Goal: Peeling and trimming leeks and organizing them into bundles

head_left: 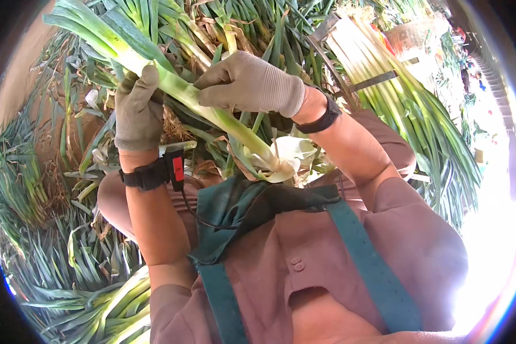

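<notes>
A long leek [235, 127] slants across in front of me, green leaves at the upper left and pale root end toward my lap. My gloved left hand [137, 112] is closed around its shaft below the leaves, thumb on top. The gloved fingers of my right hand [249, 83] are bent and pinched against the upper side of the same shaft; whatever thin layer they may hold is hidden. Near the root end lie pale, peeled-looking leek leaves [295, 148].
Unpeeled leeks [195, 40] with dry leaves and roots are heaped beyond my hands. To the right, cleaned leeks [410, 109] lie stacked in a metal frame [375, 80]. More leeks [17, 178] cover the ground at left, and others [117, 309] lie at the lower left.
</notes>
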Action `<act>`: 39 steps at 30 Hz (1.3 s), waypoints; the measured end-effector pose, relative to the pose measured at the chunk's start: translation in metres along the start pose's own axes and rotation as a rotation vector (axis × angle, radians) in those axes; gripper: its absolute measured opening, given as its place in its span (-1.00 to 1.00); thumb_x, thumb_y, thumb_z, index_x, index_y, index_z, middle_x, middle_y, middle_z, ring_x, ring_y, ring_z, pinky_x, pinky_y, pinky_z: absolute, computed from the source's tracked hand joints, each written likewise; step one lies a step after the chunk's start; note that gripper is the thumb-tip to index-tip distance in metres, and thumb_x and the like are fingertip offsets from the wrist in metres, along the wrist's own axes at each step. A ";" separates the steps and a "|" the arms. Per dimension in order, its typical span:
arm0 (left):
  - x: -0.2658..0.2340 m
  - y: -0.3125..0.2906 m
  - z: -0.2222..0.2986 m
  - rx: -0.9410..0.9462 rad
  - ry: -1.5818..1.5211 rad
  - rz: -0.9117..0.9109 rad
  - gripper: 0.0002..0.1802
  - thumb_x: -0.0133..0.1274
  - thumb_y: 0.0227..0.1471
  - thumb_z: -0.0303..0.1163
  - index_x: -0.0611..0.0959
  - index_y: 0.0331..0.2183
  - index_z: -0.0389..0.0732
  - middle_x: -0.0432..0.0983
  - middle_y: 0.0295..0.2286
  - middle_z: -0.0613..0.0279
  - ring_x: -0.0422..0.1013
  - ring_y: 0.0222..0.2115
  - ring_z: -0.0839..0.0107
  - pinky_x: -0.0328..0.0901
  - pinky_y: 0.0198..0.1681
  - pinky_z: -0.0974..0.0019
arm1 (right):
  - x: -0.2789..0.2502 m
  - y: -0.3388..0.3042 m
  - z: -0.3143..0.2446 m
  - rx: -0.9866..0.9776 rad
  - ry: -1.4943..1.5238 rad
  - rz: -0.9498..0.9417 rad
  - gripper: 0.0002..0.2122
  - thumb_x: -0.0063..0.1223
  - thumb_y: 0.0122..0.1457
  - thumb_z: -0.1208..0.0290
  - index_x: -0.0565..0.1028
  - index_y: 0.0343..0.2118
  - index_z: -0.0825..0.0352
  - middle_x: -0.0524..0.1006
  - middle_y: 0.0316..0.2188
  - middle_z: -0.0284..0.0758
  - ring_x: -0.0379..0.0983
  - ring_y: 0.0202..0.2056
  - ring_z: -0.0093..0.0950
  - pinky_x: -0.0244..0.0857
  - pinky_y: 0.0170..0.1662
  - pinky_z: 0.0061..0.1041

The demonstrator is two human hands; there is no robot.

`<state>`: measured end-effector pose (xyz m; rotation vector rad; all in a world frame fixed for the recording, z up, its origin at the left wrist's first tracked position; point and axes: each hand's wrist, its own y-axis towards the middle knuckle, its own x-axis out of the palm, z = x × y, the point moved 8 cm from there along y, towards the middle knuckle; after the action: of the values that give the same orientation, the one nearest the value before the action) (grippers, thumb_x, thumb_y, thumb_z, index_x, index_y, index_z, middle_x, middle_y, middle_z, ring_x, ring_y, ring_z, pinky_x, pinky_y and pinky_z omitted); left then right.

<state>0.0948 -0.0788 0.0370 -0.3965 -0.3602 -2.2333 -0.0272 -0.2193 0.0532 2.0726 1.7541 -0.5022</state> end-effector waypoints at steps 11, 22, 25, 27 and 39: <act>-0.039 0.002 -0.021 0.011 -0.029 0.012 -0.56 0.03 0.22 -0.20 0.50 -0.01 -0.34 0.52 -0.13 0.15 0.47 -0.16 0.32 0.37 -0.02 0.21 | -0.009 -0.044 0.046 0.168 -0.163 -0.098 -0.56 0.22 0.09 0.26 0.43 -0.01 0.38 0.54 -0.31 -0.30 0.48 -0.26 -0.51 0.37 -0.18 -0.48; 0.015 -0.017 -0.020 0.014 -0.091 0.018 -0.56 0.01 0.24 -0.11 0.47 -0.01 -0.23 0.51 -0.18 0.17 0.48 -0.23 0.32 0.37 -0.05 0.20 | -0.062 -0.111 0.047 0.251 -0.248 -0.029 -0.54 0.24 0.06 0.28 0.42 -0.01 0.38 0.54 -0.30 -0.31 0.48 -0.25 -0.53 0.37 -0.18 -0.49; 0.046 -0.029 -0.048 -0.043 0.060 -0.126 -0.51 -0.05 0.26 0.05 0.50 -0.09 -0.21 0.50 -0.34 0.19 0.45 -0.35 0.33 0.35 -0.13 0.25 | 0.022 -0.106 0.047 0.274 0.024 -0.363 -0.54 0.24 0.05 0.29 0.42 0.00 0.38 0.54 -0.30 -0.32 0.48 -0.25 -0.53 0.37 -0.18 -0.50; 0.059 -0.032 -0.055 -0.165 -0.197 -0.132 -0.50 -0.07 0.26 0.10 0.50 -0.16 -0.18 0.43 -0.45 0.27 0.37 -0.43 0.38 0.31 -0.22 0.28 | 0.056 -0.129 0.060 0.372 0.103 -0.442 -0.53 0.25 0.05 0.29 0.42 0.00 0.38 0.54 -0.30 -0.32 0.48 -0.25 -0.54 0.37 -0.17 -0.50; -0.059 0.060 -0.005 -0.160 -0.184 0.393 -0.57 -0.07 0.23 0.03 0.50 -0.17 -0.15 0.26 -0.55 0.41 0.27 -0.47 0.43 0.22 -0.35 0.33 | 0.051 -0.093 0.036 0.299 0.402 -0.497 -0.58 0.05 0.22 0.14 0.45 -0.02 0.39 0.51 -0.32 -0.38 0.41 -0.28 -0.61 0.31 -0.21 -0.57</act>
<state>0.1759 -0.0780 0.0165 -0.6985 -0.1789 -1.8499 -0.1123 -0.1797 -0.0091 2.0196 2.6004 -0.5352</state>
